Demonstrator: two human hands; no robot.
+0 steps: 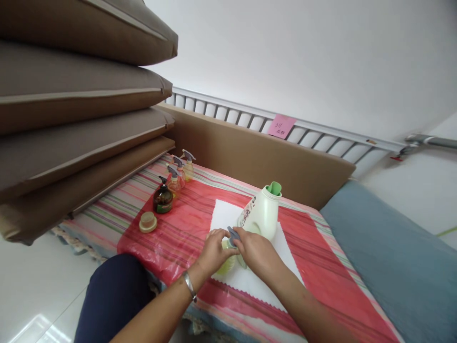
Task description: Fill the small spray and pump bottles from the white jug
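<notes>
A small clear spray bottle (227, 267) with yellowish liquid and a grey spray head (233, 235) stands on a white cloth (287, 267). My left hand (215, 247), a silver bracelet on its wrist, is closed around the bottle's neck. From the other side, my right hand (255, 248) grips the grey spray head. Just behind my hands is a large pale green detergent jug (266, 212), its mouth uncapped and showing a green spout. My fingers hide part of the bottle's top.
On the left stand several spray bottles (174, 183), a dark pump bottle (163, 197) and a round cap (147, 222). Red plastic sheeting (171, 238) covers the striped cloth. Stacked brown cushions (85, 105) overhang the left side; a brown board (250, 152) lines the back.
</notes>
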